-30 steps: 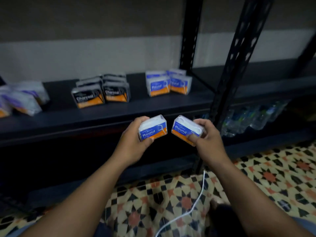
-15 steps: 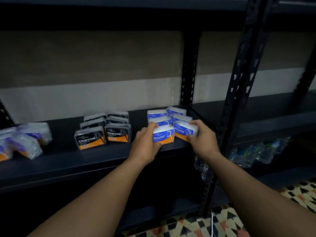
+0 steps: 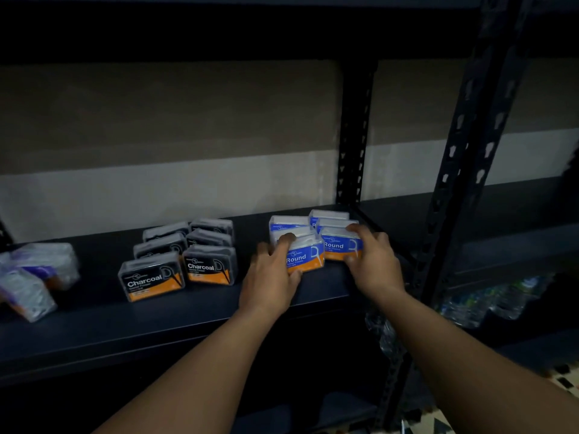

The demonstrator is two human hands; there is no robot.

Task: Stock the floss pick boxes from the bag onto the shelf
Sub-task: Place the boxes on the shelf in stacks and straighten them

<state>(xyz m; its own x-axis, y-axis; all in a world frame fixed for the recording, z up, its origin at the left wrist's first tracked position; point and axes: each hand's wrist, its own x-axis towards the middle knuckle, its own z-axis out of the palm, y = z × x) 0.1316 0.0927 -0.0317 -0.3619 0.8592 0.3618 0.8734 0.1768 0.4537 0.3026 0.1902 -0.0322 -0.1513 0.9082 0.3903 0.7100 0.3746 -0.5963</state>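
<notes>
Two blue-and-orange "Round" floss pick boxes stand at the front of a blue group on the dark shelf [image 3: 188, 314]. My left hand [image 3: 269, 277] grips the left box [image 3: 305, 260], thumb below its front and a finger over its top. The right box [image 3: 340, 247] is held by my right hand [image 3: 374, 261], fingers curled over its top and right side. Both boxes rest on the shelf. Behind them stand more blue Round boxes [image 3: 288, 223]. The bag is out of view.
Several black "Charcoal" boxes [image 3: 178, 258] sit in rows to the left. Clear packets [image 3: 34, 277] lie at the far left. A black perforated upright [image 3: 463, 170] rises just right of my right hand. Water bottles [image 3: 488, 299] lie on a lower shelf at right.
Both hands carried the two Round boxes up from over the floor and set them on the shelf in front of the blue group. The view rose from the floor to the shelf.
</notes>
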